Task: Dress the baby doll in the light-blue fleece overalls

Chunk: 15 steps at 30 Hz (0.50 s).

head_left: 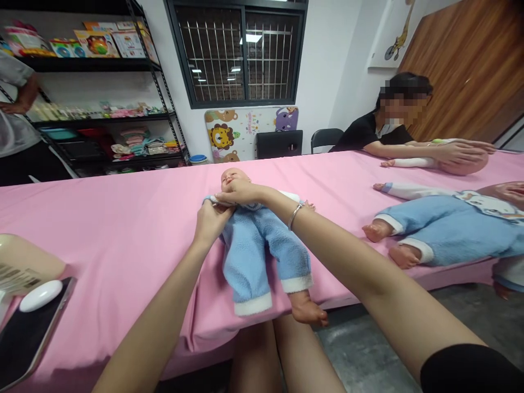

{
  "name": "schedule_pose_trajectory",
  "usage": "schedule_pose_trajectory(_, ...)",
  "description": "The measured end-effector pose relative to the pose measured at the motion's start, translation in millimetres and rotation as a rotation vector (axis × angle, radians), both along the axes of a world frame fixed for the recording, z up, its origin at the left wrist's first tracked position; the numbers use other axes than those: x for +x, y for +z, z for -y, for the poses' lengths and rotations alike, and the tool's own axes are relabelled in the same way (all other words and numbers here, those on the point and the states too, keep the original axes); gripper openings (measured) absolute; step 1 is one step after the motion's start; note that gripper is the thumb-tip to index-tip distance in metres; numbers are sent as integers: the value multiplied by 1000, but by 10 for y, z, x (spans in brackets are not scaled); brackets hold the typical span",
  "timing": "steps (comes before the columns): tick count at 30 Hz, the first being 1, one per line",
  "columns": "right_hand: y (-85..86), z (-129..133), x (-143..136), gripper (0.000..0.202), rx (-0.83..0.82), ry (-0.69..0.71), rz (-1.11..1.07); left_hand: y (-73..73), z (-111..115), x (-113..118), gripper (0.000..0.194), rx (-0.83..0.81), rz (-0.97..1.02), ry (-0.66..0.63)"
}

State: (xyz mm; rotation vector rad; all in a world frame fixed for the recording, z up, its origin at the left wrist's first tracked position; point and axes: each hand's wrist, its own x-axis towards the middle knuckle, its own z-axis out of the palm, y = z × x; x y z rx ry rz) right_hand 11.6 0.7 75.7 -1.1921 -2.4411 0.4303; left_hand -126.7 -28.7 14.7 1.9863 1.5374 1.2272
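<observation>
A baby doll [248,245] in a fluffy blue outfit with white cuffs lies on its back on the pink-covered table [135,218], its feet toward me. One bare foot shows at the table's front edge. My left hand [213,221] is closed on the doll's sleeve at its shoulder, on the left side. Above the doll's chest, my right hand [237,194] reaches across to the same sleeve, its fingers pinched on the cloth beside my left fingers. The fingers partly hide the doll's upper body and chin.
At the left lie a phone [28,333], a white oval object [41,296] and a bottle [28,265]. Another blue-clad doll [458,224] lies at the right. Behind it a person [368,131] touches a further doll's head [466,161]. Another person [18,120] stands at the far left.
</observation>
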Motion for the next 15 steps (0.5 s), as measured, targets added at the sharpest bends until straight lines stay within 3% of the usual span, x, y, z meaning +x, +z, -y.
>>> schedule_pose_trajectory(5,82,10,-159,44,54,-220,92,-5,-24,41,20,42,-23,-111)
schedule_pose_trajectory(8,138,-23,-187,41,30,-219,113,-13,-18,55,27,-30,76,-83)
schedule_pose_trajectory(12,161,-139,-161,36,6,-226,41,22,-20,22,35,-284,234,-147)
schedule_pose_trajectory(15,159,-224,-195,18,-60,-243,-57,51,-45,-11,27,-243,315,-170)
